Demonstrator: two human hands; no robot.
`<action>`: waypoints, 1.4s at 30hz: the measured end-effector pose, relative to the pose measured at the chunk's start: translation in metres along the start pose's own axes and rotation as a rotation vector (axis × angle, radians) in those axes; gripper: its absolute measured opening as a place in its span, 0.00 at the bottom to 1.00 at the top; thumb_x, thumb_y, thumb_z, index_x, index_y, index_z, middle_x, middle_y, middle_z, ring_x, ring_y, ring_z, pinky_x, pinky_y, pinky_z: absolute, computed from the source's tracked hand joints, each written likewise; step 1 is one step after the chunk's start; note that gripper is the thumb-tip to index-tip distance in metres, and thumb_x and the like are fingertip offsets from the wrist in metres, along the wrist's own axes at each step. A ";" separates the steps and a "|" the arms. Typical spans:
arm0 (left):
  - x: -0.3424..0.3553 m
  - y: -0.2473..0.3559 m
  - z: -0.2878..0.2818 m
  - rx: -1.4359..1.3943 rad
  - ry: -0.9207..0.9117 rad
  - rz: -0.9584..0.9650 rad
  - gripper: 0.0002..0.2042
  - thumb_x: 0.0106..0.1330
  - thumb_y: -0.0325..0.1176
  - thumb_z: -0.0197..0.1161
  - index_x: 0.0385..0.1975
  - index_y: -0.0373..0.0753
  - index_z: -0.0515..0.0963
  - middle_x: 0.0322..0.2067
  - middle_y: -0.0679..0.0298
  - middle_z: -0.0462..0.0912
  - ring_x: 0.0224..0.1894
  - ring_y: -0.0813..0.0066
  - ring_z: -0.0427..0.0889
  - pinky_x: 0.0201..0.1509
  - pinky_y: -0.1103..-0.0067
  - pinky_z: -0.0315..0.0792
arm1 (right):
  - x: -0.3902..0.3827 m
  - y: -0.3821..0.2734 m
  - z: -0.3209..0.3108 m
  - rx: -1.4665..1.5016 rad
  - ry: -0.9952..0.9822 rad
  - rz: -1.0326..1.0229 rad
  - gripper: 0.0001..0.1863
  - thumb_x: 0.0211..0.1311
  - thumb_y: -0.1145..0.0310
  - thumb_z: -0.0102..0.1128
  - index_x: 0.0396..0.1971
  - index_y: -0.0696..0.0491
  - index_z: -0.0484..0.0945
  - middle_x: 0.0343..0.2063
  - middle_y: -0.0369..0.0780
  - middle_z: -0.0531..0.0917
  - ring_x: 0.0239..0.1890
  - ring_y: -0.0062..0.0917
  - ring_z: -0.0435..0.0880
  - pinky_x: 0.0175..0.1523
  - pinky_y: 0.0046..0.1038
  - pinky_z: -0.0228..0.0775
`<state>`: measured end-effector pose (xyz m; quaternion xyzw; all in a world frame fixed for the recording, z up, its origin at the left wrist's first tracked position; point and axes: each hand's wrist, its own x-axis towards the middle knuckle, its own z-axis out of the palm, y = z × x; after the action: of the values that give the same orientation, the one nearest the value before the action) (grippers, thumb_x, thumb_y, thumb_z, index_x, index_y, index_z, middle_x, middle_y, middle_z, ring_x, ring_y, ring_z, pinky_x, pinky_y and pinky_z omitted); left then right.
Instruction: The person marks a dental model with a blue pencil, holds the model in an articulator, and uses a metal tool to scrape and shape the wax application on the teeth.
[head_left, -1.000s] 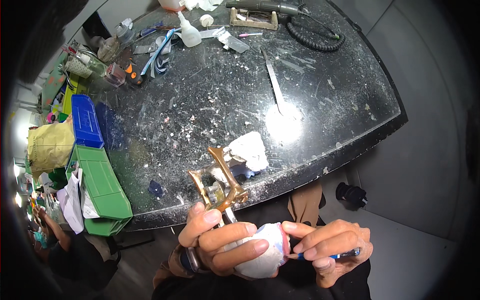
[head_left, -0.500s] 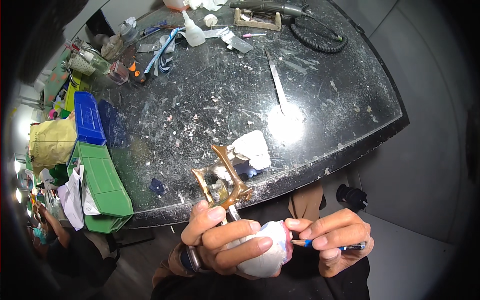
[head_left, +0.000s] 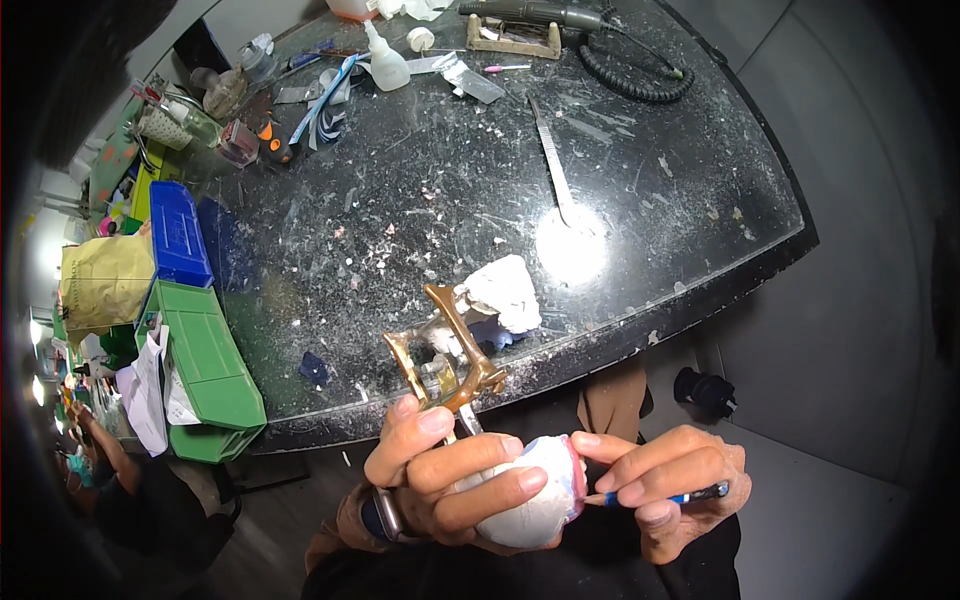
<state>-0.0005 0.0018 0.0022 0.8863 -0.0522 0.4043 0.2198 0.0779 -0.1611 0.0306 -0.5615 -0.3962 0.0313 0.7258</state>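
Partly covered model (head_left: pixel 522 520), pencil (head_left: pixel 695 494) perhaps touching

Room right, crowded left

A hand could slide over the right part of the bench (head_left: pixel 690 220), around the thin silver tool (head_left: pixel 552 165). Near the front edge, the gold articulator (head_left: pixel 464 342) and a white lump (head_left: pixel 503 293) block the way. A blue bin (head_left: pixel 178 240) and a green bin (head_left: pixel 207 345) wall off the left. A squeeze bottle (head_left: pixel 388 70) and curly cord (head_left: pixel 638 96) crowd the back. Between the left hand (head_left: pixel 450 482) and right hand (head_left: pixel 690 490), the white model (head_left: pixel 523 520) and pencil (head_left: pixel 700 494) leave little room.
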 end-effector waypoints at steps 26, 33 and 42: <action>0.013 0.001 0.003 -0.115 0.004 -0.059 0.26 0.44 0.60 0.68 0.40 0.56 0.74 0.35 0.73 0.73 0.52 0.69 0.60 0.54 0.74 0.60 | -0.011 -0.010 -0.001 -0.033 0.160 0.036 0.12 0.65 0.68 0.50 0.32 0.63 0.69 0.28 0.46 0.73 0.29 0.32 0.83 0.45 0.38 0.81; 0.012 0.002 0.000 -0.095 -0.049 -0.089 0.26 0.43 0.60 0.69 0.40 0.55 0.73 0.34 0.73 0.72 0.51 0.69 0.60 0.55 0.74 0.61 | -0.001 -0.011 -0.006 -0.088 0.000 0.081 0.06 0.62 0.76 0.52 0.30 0.64 0.71 0.29 0.46 0.74 0.31 0.31 0.83 0.48 0.37 0.80; 0.017 0.005 -0.007 -0.078 -0.108 -0.067 0.26 0.45 0.62 0.66 0.40 0.53 0.74 0.34 0.73 0.72 0.49 0.71 0.62 0.55 0.74 0.60 | -0.013 -0.016 0.001 -0.134 0.064 0.093 0.09 0.63 0.71 0.54 0.30 0.62 0.70 0.27 0.45 0.74 0.28 0.30 0.83 0.47 0.36 0.81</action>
<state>0.0041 0.0021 0.0204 0.8988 -0.0500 0.3461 0.2643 0.0626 -0.1727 0.0369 -0.6274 -0.3476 0.0206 0.6965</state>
